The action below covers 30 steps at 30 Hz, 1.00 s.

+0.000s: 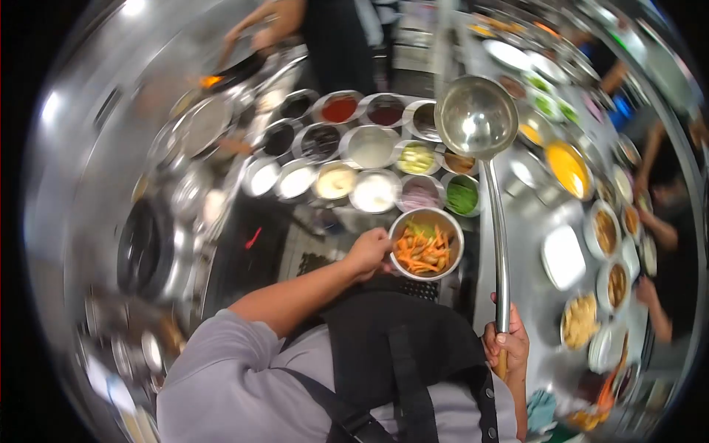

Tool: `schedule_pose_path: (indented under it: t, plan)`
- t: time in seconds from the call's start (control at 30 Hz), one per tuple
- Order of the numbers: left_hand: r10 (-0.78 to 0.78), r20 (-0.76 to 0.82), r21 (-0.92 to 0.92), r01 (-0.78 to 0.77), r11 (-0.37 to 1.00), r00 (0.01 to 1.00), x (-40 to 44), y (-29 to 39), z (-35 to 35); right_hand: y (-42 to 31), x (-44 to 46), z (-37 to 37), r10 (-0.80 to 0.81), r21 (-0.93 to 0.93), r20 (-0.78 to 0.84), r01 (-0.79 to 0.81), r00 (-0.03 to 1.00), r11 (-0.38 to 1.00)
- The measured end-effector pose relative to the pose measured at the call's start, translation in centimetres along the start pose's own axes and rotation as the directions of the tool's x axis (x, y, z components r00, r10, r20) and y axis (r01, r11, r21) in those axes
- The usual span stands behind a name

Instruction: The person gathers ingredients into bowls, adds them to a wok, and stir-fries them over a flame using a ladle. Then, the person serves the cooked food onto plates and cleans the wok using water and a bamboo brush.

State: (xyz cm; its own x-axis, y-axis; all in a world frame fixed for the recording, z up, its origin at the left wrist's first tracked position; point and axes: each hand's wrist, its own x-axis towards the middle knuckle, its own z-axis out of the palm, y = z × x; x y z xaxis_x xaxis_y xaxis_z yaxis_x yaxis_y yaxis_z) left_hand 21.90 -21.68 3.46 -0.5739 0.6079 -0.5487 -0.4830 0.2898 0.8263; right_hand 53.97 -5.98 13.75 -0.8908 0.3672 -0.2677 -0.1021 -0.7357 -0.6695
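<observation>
My left hand is closed on the rim of a round metal bowl, held in front of my apron. Inside it lie orange carrot strips, with some pale green pieces and brownish bits. My right hand grips the handle of a large metal ladle. The ladle stands up with its bowl away from me, and no food shows in it. Just beyond the metal bowl are containers of chopped green herbs and sliced purplish onion.
Rows of round containers with sauces and powders, such as a red sauce, stand ahead. On the left are a dark wok and a stove where another person holds a flaming pan. A steel counter on the right bears several dishes; people stand beyond it.
</observation>
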Motion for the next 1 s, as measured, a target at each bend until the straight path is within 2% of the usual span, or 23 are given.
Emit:
schedule_pose_path:
  t: [0.13, 0.2, 0.23, 0.33, 0.5, 0.57, 0.6, 0.67, 0.73, 0.77, 0.9, 0.93, 1.0]
  plan:
    - [-0.023, -0.365, -0.303, -0.096, 0.948, 0.931, -9.0, -5.3, -13.6, 1.4, 7.5, 5.4, 0.283, -0.217, 0.202, -0.239, 0.937, 0.946]
    - [-0.006, -0.580, -0.432, -0.300, 0.850, 0.815, -13.4, -8.9, -19.1, 2.9, 11.1, 8.9, 0.415, -0.323, 0.301, -0.318, 0.859, 0.891]
    - [-0.010, -0.674, -0.423, -0.375, 0.825, 0.738, -15.8, -10.0, -21.1, 4.0, 12.8, 11.0, 0.481, -0.414, 0.321, -0.336, 0.816, 0.846]
    - [-0.064, -0.829, -0.436, -0.569, 0.697, 0.556, -24.0, -13.5, -26.4, 7.5, 15.3, 19.4, 0.632, -0.601, 0.347, -0.353, 0.693, 0.717]
    - [-0.133, -0.940, -0.335, -0.782, 0.525, 0.314, -36.3, -18.9, -32.7, 20.1, 14.9, 37.1, 0.815, -0.720, 0.480, -0.386, 0.323, 0.577]
    - [-0.194, -0.942, -0.335, -0.806, 0.487, 0.274, -41.3, -19.7, -35.0, 25.7, 12.4, 45.9, 0.866, -0.796, 0.442, -0.343, 0.233, 0.499]
    - [-0.214, -0.942, -0.332, -0.815, 0.474, 0.259, -43.1, -20.7, -36.0, 28.7, 11.3, 49.2, 0.886, -0.839, 0.435, -0.286, 0.161, 0.464]
    - [-0.245, -0.947, -0.300, -0.840, 0.451, 0.207, -46.4, -23.2, -38.1, 34.6, 8.4, 55.1, 0.916, -0.916, 0.392, -0.049, 0.090, 0.397]
    - [-0.282, -0.940, -0.309, -0.823, 0.476, 0.190, -48.9, -25.9, -39.8, 41.0, 5.5, 59.7, 0.938, -0.916, 0.340, 0.248, 0.062, 0.316]
    - [-0.299, -0.938, -0.297, -0.852, 0.432, 0.175, -49.8, -26.8, -40.2, 43.9, 4.3, 61.2, 0.950, -0.906, 0.307, 0.321, 0.046, 0.277]
    - [-0.353, -0.928, -0.283, -0.849, 0.447, 0.123, -51.7, -29.3, -40.2, 52.9, 1.7, 65.0, 0.937, -0.720, 0.336, 0.615, -0.095, 0.321]
    - [-0.371, -0.922, -0.277, -0.857, 0.435, 0.110, -51.8, -30.0, -40.1, 53.3, 1.1, 65.9, 0.940, -0.714, 0.321, 0.623, -0.115, 0.319]
    - [-0.332, -0.933, -0.287, -0.844, 0.454, 0.138, -51.7, -31.4, -39.7, 52.0, 0.9, 68.1, 0.979, -0.487, 0.190, 0.859, -0.067, 0.154]
